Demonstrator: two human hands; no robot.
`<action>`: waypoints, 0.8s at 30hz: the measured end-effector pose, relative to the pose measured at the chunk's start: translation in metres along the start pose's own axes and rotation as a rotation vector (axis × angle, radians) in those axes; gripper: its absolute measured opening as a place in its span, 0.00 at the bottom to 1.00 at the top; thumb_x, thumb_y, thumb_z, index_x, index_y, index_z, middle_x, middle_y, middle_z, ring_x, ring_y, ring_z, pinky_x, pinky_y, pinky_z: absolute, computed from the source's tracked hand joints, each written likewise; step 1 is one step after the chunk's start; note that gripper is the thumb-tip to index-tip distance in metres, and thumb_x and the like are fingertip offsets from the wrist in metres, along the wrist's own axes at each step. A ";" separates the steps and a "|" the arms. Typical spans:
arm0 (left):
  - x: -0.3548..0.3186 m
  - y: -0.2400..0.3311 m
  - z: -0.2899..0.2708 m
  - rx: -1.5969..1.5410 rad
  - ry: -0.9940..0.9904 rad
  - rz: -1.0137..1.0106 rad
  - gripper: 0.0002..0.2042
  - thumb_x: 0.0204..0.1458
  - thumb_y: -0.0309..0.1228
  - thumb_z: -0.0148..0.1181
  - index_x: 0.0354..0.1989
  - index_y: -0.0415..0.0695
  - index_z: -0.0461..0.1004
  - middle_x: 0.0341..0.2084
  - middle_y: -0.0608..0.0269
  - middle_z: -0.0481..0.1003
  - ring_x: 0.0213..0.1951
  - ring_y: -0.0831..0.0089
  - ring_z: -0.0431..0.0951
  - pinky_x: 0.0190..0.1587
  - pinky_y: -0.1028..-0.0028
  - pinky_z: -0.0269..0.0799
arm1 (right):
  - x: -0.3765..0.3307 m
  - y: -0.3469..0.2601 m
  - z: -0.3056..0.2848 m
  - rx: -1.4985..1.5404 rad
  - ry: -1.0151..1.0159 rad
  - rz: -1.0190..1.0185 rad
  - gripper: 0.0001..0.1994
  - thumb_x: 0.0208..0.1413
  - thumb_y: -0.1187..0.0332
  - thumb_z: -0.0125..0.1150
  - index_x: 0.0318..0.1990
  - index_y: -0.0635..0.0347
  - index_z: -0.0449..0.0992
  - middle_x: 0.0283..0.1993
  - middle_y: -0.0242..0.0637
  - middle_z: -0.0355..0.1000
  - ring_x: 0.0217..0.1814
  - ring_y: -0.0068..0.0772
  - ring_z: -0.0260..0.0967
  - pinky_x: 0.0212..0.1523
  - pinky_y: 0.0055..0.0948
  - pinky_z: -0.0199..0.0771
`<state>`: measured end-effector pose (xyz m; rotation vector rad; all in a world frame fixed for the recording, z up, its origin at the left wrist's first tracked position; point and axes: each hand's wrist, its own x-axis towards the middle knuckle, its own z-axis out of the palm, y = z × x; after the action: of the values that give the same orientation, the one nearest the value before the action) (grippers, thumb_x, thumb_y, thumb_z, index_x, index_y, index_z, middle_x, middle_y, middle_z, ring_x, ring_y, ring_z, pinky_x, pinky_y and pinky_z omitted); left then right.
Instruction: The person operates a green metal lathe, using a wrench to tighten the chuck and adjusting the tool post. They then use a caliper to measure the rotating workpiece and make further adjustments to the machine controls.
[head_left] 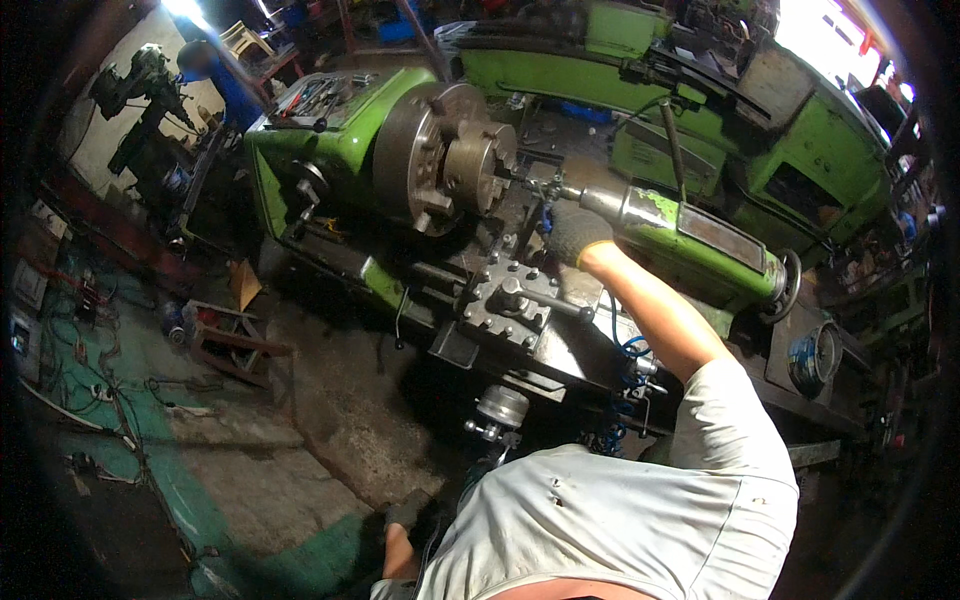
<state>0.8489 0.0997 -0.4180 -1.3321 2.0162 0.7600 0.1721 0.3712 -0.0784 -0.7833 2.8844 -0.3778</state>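
Note:
A dark knit glove with a yellow cuff covers my right hand [577, 232], which reaches out over the lathe beside the tailstock [650, 215]. Its fingers are closed round a blue-handled air blow gun [546, 218], mostly hidden by the glove. A blue coiled hose [632, 346] runs up toward this hand. Just left of the gun is the lathe chuck [430, 155] with a round metal workpiece [478, 168] in its jaws. My left hand [408, 508], also in a dark glove, hangs low by my side, away from the machine; its fingers are too dark to make out.
Nearer me sits a square tool post [508, 300] with a clamping lever. A tailstock handwheel [787, 287] stands at the right, by a coil of wire [815, 360]. Tools lie on the green headstock [325, 105]. Cables and a metal frame [235, 345] lie on the floor at left.

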 end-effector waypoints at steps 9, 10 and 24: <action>0.017 0.034 -0.025 0.024 -0.026 0.047 0.28 0.59 0.50 0.55 0.61 0.43 0.75 0.62 0.40 0.71 0.64 0.46 0.71 0.64 0.55 0.66 | 0.008 0.014 0.000 0.082 0.052 0.075 0.25 0.63 0.50 0.57 0.59 0.59 0.75 0.59 0.56 0.75 0.63 0.55 0.73 0.62 0.48 0.72; 0.005 0.023 -0.023 -0.005 -0.011 0.018 0.28 0.59 0.50 0.55 0.61 0.43 0.75 0.62 0.40 0.71 0.64 0.46 0.71 0.64 0.55 0.66 | 0.007 -0.005 -0.005 0.103 0.064 0.048 0.27 0.63 0.48 0.56 0.60 0.58 0.74 0.60 0.56 0.74 0.64 0.55 0.72 0.63 0.48 0.72; 0.133 0.045 -0.059 0.149 -0.246 0.153 0.29 0.59 0.52 0.55 0.61 0.41 0.75 0.64 0.40 0.70 0.66 0.46 0.69 0.65 0.56 0.65 | -0.231 -0.050 -0.086 1.210 0.857 0.412 0.26 0.65 0.58 0.62 0.66 0.61 0.70 0.32 0.28 0.72 0.29 0.21 0.71 0.29 0.25 0.75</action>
<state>0.7552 -0.0074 -0.4719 -0.9591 1.9497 0.7835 0.3778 0.4650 0.0313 0.2643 2.4217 -2.4572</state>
